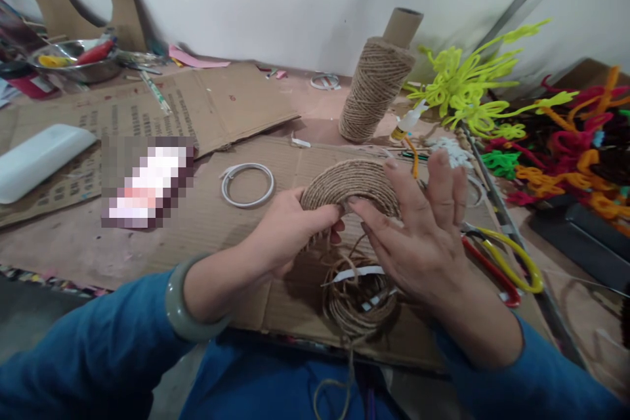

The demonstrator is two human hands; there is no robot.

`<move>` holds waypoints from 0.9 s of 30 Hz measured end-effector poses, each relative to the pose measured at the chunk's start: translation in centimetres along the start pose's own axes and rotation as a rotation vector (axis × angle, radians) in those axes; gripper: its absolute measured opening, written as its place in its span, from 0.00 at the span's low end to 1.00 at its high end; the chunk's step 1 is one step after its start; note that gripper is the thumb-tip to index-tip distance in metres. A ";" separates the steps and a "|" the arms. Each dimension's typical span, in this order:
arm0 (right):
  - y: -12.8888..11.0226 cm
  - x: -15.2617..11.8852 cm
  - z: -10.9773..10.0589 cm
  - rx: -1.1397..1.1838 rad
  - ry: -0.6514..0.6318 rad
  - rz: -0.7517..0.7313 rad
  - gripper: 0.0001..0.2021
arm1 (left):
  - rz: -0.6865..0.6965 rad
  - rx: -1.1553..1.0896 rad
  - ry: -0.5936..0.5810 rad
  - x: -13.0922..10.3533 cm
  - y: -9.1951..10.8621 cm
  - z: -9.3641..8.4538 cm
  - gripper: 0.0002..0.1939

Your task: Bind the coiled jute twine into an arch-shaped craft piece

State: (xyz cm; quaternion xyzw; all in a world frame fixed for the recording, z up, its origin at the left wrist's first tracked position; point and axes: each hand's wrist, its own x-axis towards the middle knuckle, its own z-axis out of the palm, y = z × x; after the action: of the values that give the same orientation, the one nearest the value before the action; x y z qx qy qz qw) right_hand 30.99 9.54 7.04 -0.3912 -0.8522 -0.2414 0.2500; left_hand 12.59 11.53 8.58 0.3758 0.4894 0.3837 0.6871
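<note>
A curved band of jute twine rows (352,177) is held above the cardboard. My left hand (290,230) grips its left end, with the thumb across the inner edge. My right hand (423,230) has its fingers stretched and spread over the right end, while its thumb touches the inner edge near my left thumb. Below the hands lies a loose coil of twine (361,312) with white strips on it, and one strand hangs over the table's front edge. The underside of the band and some left fingers are hidden.
Behind stands a large twine spool (377,88) beside a small glue bottle (407,121). A white ring (247,185) lies left, near a blurred-out phone-shaped thing (147,184). Yellow-handled scissors (516,259) and colourful fuzzy flowers (575,157) are right. A metal bowl (79,69) sits back left.
</note>
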 end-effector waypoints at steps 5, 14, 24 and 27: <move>0.3 0.1 -0.3 0.021 -0.019 0.033 0.18 | -0.001 -0.013 -0.005 0.0 0.0 0.1 0.05; 1.1 -0.2 -0.3 0.083 0.068 0.006 0.19 | 0.018 -0.039 0.022 0.3 -0.1 -0.1 0.06; 1.2 0.1 -0.5 0.123 0.061 0.072 0.14 | 0.005 -0.058 -0.002 0.4 -0.2 -0.1 0.08; 1.9 0.2 -0.7 0.220 0.122 0.142 0.16 | 0.005 -0.060 0.003 0.4 -0.2 -0.1 0.09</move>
State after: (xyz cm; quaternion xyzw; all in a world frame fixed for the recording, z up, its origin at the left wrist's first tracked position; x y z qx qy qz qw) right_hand 32.48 10.32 8.08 -0.4054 -0.8269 -0.1514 0.3592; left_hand 12.64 11.80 8.19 0.3559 0.4776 0.4003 0.6964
